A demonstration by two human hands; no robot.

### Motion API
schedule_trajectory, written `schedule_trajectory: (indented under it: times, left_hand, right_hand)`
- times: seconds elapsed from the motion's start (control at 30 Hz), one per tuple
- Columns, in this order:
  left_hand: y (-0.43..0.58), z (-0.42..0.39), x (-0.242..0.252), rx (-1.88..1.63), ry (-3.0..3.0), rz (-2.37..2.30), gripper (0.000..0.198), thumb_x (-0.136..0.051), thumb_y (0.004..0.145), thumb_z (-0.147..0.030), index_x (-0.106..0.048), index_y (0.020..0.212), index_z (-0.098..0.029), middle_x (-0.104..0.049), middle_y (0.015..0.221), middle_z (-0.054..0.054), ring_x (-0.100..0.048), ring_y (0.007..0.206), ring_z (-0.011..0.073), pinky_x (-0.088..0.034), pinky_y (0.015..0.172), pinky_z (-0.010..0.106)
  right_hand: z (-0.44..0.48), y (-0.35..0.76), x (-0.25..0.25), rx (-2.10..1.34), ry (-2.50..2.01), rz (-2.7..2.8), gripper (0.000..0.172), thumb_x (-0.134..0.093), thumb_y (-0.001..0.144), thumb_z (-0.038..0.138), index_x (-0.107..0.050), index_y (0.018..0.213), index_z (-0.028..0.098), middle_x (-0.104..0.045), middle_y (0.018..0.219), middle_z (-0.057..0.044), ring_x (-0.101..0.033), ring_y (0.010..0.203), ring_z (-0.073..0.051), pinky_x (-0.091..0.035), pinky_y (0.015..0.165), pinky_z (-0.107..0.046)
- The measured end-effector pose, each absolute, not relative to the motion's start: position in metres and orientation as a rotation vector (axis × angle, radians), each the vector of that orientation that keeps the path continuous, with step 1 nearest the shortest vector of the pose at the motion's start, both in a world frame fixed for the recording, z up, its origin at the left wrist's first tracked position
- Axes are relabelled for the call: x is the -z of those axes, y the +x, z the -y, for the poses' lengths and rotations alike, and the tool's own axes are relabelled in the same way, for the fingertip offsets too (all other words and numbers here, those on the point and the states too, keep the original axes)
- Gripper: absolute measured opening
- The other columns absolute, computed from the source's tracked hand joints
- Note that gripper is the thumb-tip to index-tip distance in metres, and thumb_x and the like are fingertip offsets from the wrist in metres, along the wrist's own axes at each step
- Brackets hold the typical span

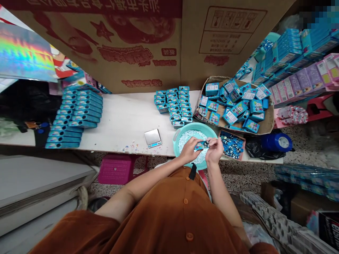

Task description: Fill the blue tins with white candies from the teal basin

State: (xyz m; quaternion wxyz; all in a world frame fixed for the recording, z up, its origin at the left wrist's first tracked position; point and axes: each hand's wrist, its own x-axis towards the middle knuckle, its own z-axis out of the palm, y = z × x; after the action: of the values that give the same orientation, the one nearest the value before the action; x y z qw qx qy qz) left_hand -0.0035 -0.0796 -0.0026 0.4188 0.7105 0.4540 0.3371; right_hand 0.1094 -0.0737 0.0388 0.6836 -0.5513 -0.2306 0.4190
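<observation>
We see the left hand [190,149] pinching a small blue box [200,145] by its left end, while the right hand [214,150] curls its fingers in at the other; whether those fingertips grip anything, we cannot tell. The box lies towards 3 o'clock from the left hand, between both, its long axis running roughly from 9 to 3, the right hand nearer its dark-marked end. Below it we find a mint-green bowl [197,126] of white pellets [184,140]. Outward from the hands, we count dark blue shiny pieces [231,144] at 3 o'clock, a heaped carton [269,120] between 1 and 2, rows of blue boxes [174,105] at 11, and a scale [152,137] at 9
</observation>
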Motion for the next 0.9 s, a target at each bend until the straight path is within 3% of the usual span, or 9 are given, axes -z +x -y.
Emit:
schedule_trajectory:
  times: [0.2,0.37,0.73,0.9]
  left_hand:
    - [-0.007,0.078,0.001,-0.839,1.8,-1.135,0.041,-0.062,0.077,-0.019,-0.051,0.117,-0.023,-0.053,0.102,0.006,-0.052,0.099,0.0207,-0.045,0.085,0.035]
    - [-0.007,0.079,-0.001,-0.866,1.788,-1.174,0.04,-0.062,0.077,-0.019,-0.051,0.116,-0.022,-0.053,0.101,0.006,-0.052,0.098,0.0204,-0.045,0.083,0.034]
    - [-0.016,0.079,-0.007,-0.897,1.77,-1.135,0.038,-0.063,0.076,-0.02,-0.054,0.113,-0.022,-0.055,0.102,0.006,-0.053,0.099,0.0212,-0.045,0.085,0.035]
    - [-0.05,0.072,0.0,-0.898,1.648,-1.312,0.037,-0.069,0.073,-0.024,-0.056,0.107,-0.02,-0.057,0.101,0.005,-0.055,0.099,0.0213,-0.045,0.087,0.035]
  right_hand:
    - [0.069,0.111,-0.038,-0.984,-1.242,0.527,0.038,-0.042,0.085,0.045,-0.055,0.061,0.019,-0.056,0.074,-0.001,-0.058,0.079,-0.015,-0.045,0.083,-0.036]
    - [0.072,0.096,-0.039,-0.885,-1.339,0.645,0.038,-0.038,0.087,0.046,-0.059,0.069,0.019,-0.057,0.08,-0.002,-0.056,0.087,-0.015,-0.044,0.085,-0.033]
    - [0.073,0.09,-0.044,-0.811,-1.305,0.458,0.044,-0.034,0.087,0.053,-0.055,0.066,0.02,-0.052,0.072,-0.001,-0.054,0.072,-0.013,-0.045,0.073,-0.03]
    - [0.091,0.125,-0.011,-0.621,-1.479,0.446,0.044,-0.033,0.086,0.055,-0.055,0.072,0.02,-0.054,0.073,0.0,-0.052,0.066,-0.012,-0.043,0.069,-0.027]
